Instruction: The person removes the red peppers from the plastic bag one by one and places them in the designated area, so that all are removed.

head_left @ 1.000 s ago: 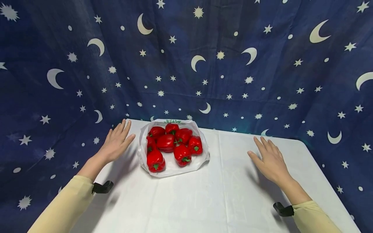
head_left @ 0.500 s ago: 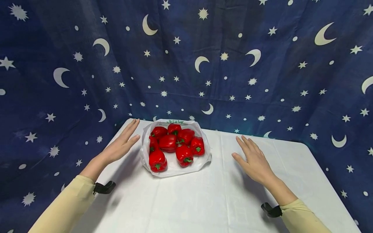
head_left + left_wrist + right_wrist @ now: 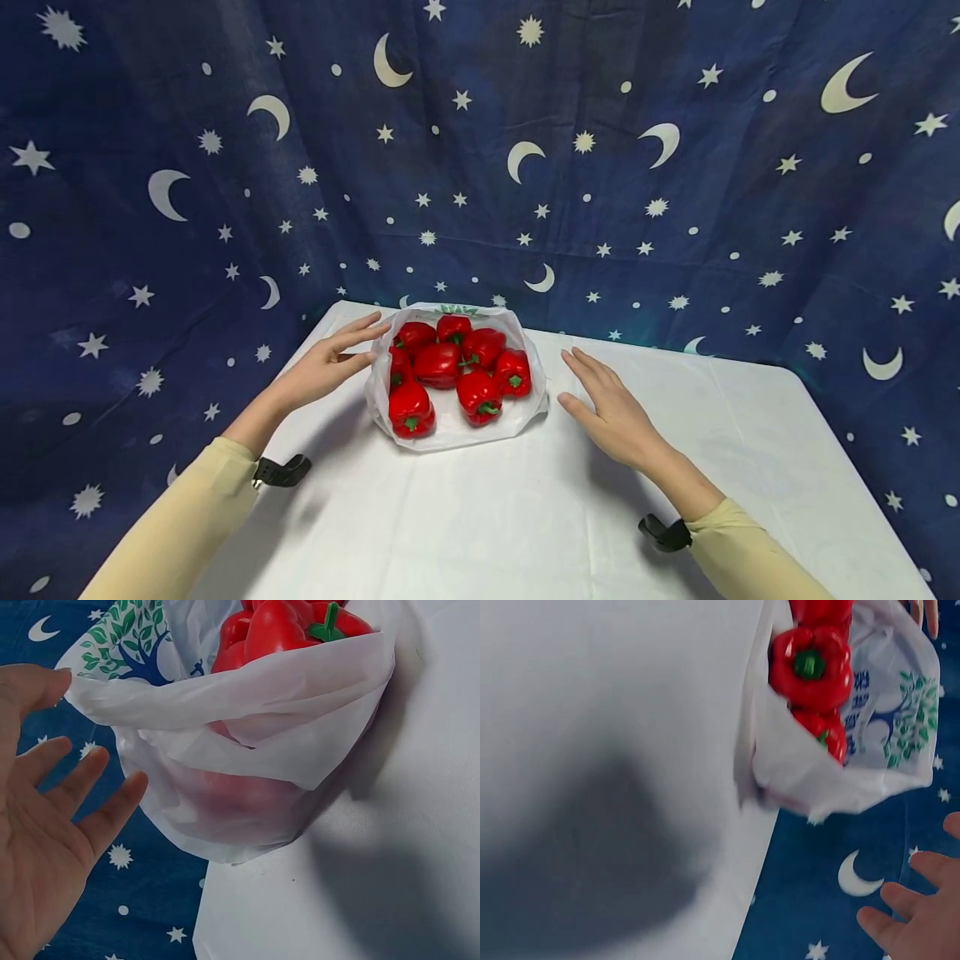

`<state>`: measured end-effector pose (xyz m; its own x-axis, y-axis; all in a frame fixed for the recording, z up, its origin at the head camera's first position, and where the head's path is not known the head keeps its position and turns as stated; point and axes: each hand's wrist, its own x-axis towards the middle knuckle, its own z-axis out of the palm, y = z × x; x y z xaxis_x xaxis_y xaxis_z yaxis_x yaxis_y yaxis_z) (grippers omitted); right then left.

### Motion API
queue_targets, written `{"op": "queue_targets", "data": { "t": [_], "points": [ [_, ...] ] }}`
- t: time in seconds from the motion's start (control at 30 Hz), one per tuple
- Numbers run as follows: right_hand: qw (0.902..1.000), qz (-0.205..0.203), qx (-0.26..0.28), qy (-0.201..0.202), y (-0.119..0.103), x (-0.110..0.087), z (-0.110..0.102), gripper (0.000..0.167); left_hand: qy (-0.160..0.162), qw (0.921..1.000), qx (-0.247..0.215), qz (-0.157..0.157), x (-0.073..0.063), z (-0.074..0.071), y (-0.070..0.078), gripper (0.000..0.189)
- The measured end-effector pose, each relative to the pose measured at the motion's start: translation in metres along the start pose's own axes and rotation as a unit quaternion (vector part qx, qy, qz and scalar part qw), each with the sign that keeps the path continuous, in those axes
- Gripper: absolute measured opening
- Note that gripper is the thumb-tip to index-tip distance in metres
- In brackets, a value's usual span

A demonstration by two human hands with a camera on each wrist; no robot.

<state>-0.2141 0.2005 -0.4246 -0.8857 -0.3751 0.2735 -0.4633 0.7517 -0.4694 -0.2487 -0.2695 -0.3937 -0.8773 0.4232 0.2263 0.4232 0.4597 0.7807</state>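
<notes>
A white plastic bag [image 3: 442,437] lies with its mouth wide, and several red bell peppers [image 3: 438,365] with green stems sit inside. At the bag's left rim is my left hand [image 3: 318,375], fingers spread and slightly bent; whether a fingertip touches the plastic I cannot tell. The left wrist view shows that hand [image 3: 52,802] beside the folded-over bag edge [image 3: 225,697], holding nothing. My right hand [image 3: 611,421] hovers over the table to the right of the bag, its fingers extended and holding nothing. Its fingertips appear at the lower right of the right wrist view.
A white cloth covers the table [image 3: 480,525], whose far edge runs just behind the bag. A dark blue curtain [image 3: 480,167] with moons and stars hangs behind and at both sides. A green tree print [image 3: 911,720] marks the bag's inner far side.
My right hand has moved left toward the bag. The left hand has shifted slightly right, up to the bag's left rim, its fingers bending a little. The bag and peppers stay put.
</notes>
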Motion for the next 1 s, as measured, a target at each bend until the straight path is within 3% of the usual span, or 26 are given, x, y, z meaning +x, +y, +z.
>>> {"op": "queue_targets", "data": {
  "t": [0.33,0.7,1.0],
  "points": [
    [0.9962,-0.025,0.071,-0.044,-0.030,0.011,0.021,0.065,-0.014,0.9996,0.022,0.006,0.009,0.004,-0.003,0.047],
    [0.9765,0.034,0.195,-0.086,-0.048,0.035,0.047,0.063,-0.014,0.9999,-0.007,0.000,0.015,0.011,-0.002,0.049],
    [0.9670,0.067,0.229,-0.090,-0.048,0.048,0.063,0.064,-0.001,0.9999,0.009,0.005,0.015,0.014,0.001,0.051]
  ]
}}
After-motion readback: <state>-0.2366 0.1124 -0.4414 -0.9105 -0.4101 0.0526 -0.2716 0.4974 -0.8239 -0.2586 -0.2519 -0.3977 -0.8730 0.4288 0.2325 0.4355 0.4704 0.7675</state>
